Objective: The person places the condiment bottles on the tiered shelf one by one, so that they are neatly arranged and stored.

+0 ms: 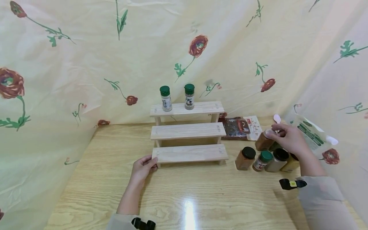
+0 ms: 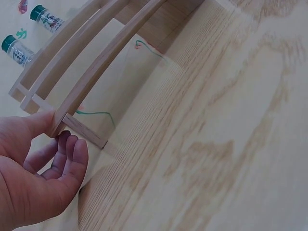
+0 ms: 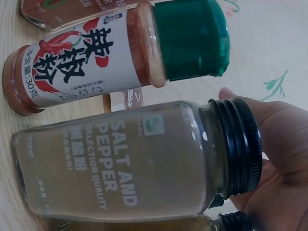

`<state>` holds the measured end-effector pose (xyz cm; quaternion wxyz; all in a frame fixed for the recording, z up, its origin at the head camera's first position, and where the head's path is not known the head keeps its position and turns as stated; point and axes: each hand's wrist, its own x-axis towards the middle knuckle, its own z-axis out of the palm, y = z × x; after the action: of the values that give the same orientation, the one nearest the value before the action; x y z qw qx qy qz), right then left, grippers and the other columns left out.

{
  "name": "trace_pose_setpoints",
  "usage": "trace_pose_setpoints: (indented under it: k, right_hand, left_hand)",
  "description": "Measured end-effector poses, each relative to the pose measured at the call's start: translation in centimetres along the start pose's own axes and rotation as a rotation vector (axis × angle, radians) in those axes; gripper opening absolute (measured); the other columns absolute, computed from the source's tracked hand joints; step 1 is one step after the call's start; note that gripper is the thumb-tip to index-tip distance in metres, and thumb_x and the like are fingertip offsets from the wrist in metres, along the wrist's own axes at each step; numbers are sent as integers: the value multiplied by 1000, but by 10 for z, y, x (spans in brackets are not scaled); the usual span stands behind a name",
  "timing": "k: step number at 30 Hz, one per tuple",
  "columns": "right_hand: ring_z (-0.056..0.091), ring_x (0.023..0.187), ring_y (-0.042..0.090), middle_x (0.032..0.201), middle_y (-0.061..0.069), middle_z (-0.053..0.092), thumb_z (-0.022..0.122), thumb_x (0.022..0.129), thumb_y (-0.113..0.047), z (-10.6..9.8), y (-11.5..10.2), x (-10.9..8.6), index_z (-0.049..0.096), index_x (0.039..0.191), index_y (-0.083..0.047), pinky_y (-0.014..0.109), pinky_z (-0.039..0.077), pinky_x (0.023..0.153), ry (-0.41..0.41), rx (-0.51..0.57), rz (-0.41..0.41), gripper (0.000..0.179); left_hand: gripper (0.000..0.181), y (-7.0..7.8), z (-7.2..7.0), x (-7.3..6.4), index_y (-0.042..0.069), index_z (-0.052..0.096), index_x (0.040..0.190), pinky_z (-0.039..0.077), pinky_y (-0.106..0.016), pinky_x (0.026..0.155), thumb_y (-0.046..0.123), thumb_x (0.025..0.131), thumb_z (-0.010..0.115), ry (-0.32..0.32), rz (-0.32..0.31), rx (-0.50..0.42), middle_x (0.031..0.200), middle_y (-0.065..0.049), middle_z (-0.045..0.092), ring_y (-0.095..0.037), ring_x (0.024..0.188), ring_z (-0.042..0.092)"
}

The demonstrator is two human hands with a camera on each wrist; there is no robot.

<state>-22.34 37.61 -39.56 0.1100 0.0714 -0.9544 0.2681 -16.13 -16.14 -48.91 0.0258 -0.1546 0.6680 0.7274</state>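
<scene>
My left hand (image 1: 141,170) pinches the left end of the lowest step of a three-step wooden rack (image 1: 188,154), thumb over the board's end. On the top step stand two small green-capped shakers (image 1: 166,101) with white labels. At the right, my right hand (image 1: 291,139) grips the top of a reddish-brown spice jar (image 1: 263,143) behind the front row. In the right wrist view, a black-capped salt and pepper jar (image 3: 115,163) and a green-capped chili powder shaker (image 3: 82,62) stand in front, hiding the fingertips and most of the held jar.
A black-capped jar of orange-brown powder (image 1: 244,158) and a yellowish jar (image 1: 291,164) stand in the right group. Flat spice packets (image 1: 237,127) lie behind the rack. A white-and-green pouch (image 1: 311,134) leans by the right wall, near a white spoon (image 1: 277,118).
</scene>
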Motion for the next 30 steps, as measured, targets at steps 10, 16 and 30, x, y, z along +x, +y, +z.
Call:
trace_pose_setpoints:
  k: [10,16,30]
  right_hand:
    - [66,83,27,116,31,63,75,94,-29,1,-5,12,55,135,8,30,51,60,-252,14,-14,59]
    - [66,81,24,119,30,64,74,95,-29,4,-6,14,53,137,11,30,51,59,-306,36,-6,62]
    - [51,59,16,80,7,67,75,95,-28,10,-2,15,61,128,4,28,40,51,-308,26,-31,49]
  left_hand:
    - [41,0,-1,1,-13,58,129,61,-23,76,7,96,70,-3,4,-9,94,-7,68,-14,79,66]
    - [39,-1,-2,1,-13,58,129,62,-25,77,6,96,70,-8,4,-6,95,-8,68,-15,81,67]
    - [38,0,-1,-1,-13,58,129,62,-25,76,5,97,68,-2,-3,-17,94,-8,68,-15,79,67]
